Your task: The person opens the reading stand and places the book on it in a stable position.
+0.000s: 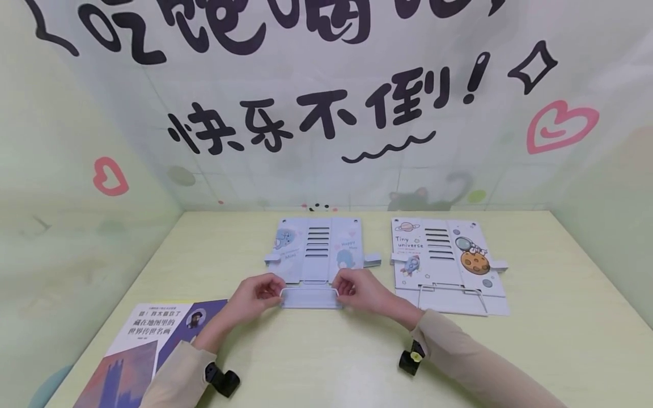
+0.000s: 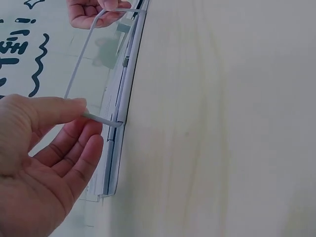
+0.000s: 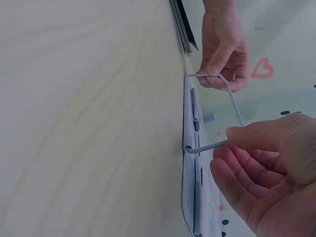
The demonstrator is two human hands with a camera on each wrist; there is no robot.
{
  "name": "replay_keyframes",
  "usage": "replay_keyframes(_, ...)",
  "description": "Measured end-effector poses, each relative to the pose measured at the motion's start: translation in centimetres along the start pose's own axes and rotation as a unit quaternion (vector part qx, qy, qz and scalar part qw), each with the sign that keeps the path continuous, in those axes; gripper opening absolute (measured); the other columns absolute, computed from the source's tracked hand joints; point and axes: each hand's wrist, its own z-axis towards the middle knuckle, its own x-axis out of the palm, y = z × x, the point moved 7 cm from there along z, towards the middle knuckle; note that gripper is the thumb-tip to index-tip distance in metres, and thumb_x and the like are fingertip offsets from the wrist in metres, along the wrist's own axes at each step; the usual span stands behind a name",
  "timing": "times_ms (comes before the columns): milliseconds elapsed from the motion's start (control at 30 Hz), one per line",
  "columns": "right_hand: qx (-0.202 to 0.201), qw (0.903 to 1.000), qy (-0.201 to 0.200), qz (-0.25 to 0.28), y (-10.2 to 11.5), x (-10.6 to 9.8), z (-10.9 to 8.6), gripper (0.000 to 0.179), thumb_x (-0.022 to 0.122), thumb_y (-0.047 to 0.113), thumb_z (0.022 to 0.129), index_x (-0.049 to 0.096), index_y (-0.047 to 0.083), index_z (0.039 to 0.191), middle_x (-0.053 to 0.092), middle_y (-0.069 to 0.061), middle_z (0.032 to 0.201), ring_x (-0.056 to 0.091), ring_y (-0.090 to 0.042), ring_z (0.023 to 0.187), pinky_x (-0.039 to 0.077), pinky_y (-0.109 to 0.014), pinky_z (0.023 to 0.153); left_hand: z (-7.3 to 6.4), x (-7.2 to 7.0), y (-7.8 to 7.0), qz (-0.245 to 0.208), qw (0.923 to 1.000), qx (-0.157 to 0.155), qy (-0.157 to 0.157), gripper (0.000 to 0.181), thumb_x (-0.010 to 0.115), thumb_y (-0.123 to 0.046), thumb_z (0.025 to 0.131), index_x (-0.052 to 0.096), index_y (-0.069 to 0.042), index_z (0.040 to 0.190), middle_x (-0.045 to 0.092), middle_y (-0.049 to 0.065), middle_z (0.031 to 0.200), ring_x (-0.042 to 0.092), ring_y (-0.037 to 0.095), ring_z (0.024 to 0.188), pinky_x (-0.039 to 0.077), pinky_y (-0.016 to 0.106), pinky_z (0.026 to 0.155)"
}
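A pale blue folding book stand [image 1: 317, 255] with cartoon prints and a slotted middle panel lies on the table. Both hands pinch the white wire bracket [image 1: 308, 289] at its near edge. The left hand [image 1: 257, 296] has thumb and fingers on the bracket's left arm; in the left wrist view that wire [image 2: 101, 119] stands out from the stand's edge. On the other side, the right hand [image 1: 359, 289] grips the right arm of the wire [image 3: 210, 146] between thumb and index finger. The remaining fingers of each hand are loosely curled.
To the right lies a second book stand [image 1: 444, 263] with space prints, its wire bracket at the near edge. Books [image 1: 145, 351] lie at the left front, partly under the left forearm. A printed backdrop [image 1: 326, 113] rises behind the table [image 1: 326, 357].
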Motion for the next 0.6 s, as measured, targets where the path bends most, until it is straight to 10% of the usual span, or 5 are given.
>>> replay_keyframes(233,-0.011,0.9998,0.017,0.006,0.0,0.1,0.0,0.017,0.066,-0.011,0.075,0.058,-0.002,0.087,0.060,-0.006,0.077,0.055,-0.007,0.071,0.051,-0.020,0.064,0.0,0.1,0.8,-0.019,0.9984,-0.052,0.004,0.020,0.067,0.012,0.076,0.063,0.007,0.094,0.060,0.007,0.081,0.056,0.010,0.074,0.052,0.023,0.066)
replay_keyframes(600,-0.068,0.9968,0.019,-0.037,0.7,0.3,-0.2,0.019,0.064,-0.013,0.074,0.053,0.002,0.080,0.061,-0.008,0.075,0.057,-0.011,0.069,0.050,-0.017,0.061,0.0,0.0,-0.4,0.018,0.9996,0.020,-0.004,0.020,0.070,0.015,0.070,0.065,0.005,0.086,0.064,0.011,0.076,0.058,0.009,0.070,0.054,0.025,0.063)
